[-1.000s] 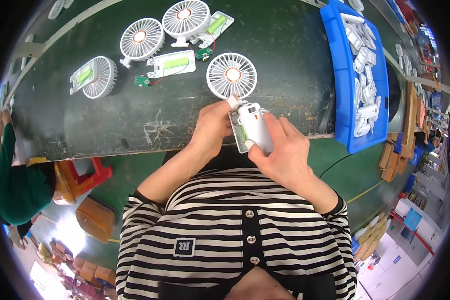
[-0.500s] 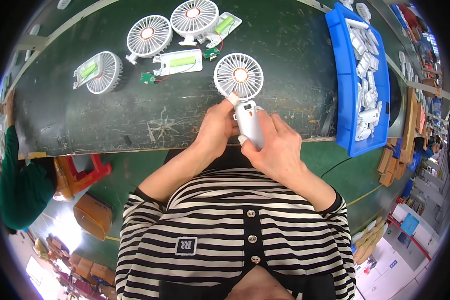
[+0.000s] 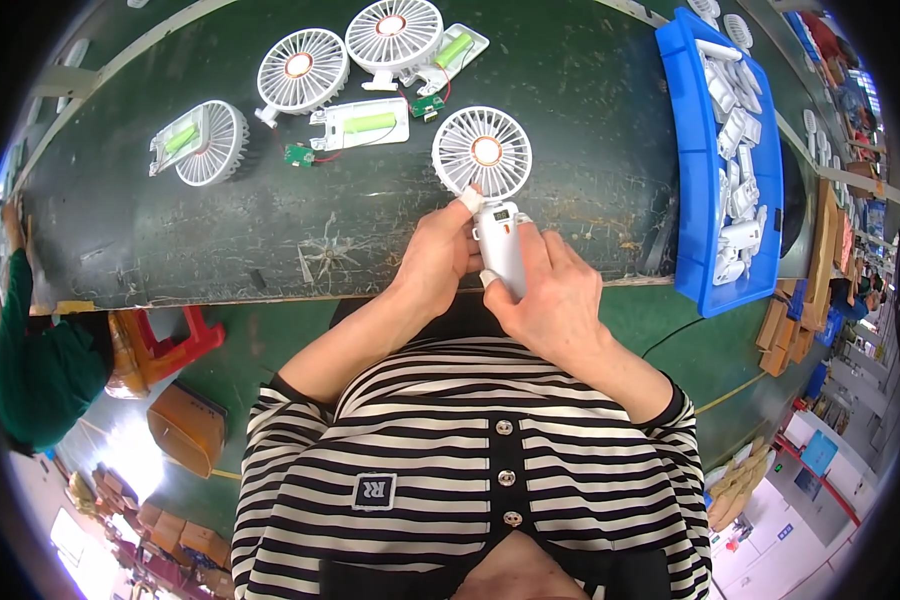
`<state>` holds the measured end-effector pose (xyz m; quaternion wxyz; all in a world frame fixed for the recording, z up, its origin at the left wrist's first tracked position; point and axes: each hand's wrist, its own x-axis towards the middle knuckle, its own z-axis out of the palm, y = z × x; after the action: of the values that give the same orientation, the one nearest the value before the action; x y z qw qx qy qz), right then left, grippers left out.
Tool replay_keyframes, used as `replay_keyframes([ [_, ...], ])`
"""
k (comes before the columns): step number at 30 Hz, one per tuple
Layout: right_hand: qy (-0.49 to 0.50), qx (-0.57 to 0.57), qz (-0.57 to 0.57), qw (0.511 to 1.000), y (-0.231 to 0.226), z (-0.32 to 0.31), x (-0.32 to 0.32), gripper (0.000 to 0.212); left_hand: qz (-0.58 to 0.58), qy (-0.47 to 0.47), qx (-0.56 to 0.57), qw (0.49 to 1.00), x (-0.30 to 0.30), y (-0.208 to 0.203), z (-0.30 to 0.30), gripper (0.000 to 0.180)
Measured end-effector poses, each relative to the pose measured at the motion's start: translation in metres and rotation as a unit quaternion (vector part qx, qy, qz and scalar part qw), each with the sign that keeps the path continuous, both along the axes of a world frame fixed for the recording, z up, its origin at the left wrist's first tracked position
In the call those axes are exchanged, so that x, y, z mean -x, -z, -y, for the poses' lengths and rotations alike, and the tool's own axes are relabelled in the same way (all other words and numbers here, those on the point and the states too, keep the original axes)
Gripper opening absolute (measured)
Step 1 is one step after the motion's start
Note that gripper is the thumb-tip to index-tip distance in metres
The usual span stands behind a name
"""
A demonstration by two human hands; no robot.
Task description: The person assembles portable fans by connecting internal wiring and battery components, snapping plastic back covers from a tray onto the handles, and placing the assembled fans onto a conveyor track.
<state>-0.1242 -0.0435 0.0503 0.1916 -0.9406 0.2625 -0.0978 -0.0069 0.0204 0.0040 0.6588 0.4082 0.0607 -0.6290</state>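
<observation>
Both my hands are closed on a white handheld fan point(image 3: 482, 150) with a round grille and an orange ring at its hub. My left hand point(image 3: 438, 250) grips it at the neck, thumb pressed just under the grille. Around the lower handle wraps my right hand point(image 3: 555, 275), its thumb on the near end. The handle has a small dark display window and an orange mark. White covers sit on both thumb tips. Beyond the held fan lies an open handle shell point(image 3: 390, 135) with a green battery and a wired circuit board point(image 3: 299, 155).
Two fan heads point(image 3: 303, 70) point(image 3: 394, 30) and another shell with a battery point(image 3: 455, 55) lie at the back. A fan with an open handle point(image 3: 210, 143) rests at left. On the right stands a blue bin point(image 3: 705, 290) of white parts. A co-worker's green sleeve point(image 3: 50, 380) shows far left.
My grip on the fan looks the same. The small window on the handle now shows lit marks where it was mostly dark. The whole view has shifted very slightly.
</observation>
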Motion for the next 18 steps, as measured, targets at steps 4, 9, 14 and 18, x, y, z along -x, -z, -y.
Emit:
replay_keyframes([
  [4,-0.003,0.002,-0.002,1.0,0.0003,-0.0001,0.0001,0.044,-0.004,-0.001,0.001,1.0,-0.0003,-0.0014,0.0002,0.038],
  [9,-0.021,0.006,-0.019,1.0,0.0011,0.0031,0.0023,0.046,-0.001,0.004,-0.016,1.0,0.0,-0.0043,0.0008,0.039],
  [14,-0.028,0.011,-0.03,0.999,0.0031,0.0039,0.0039,0.046,0.034,0.049,-0.061,0.996,-0.0009,0.0015,0.0039,0.03],
  [18,-0.041,0.036,-0.004,0.999,0.0056,0.0055,0.0057,0.047,0.06,0.057,-0.07,0.994,0.0011,0.0035,0.0063,0.029],
])
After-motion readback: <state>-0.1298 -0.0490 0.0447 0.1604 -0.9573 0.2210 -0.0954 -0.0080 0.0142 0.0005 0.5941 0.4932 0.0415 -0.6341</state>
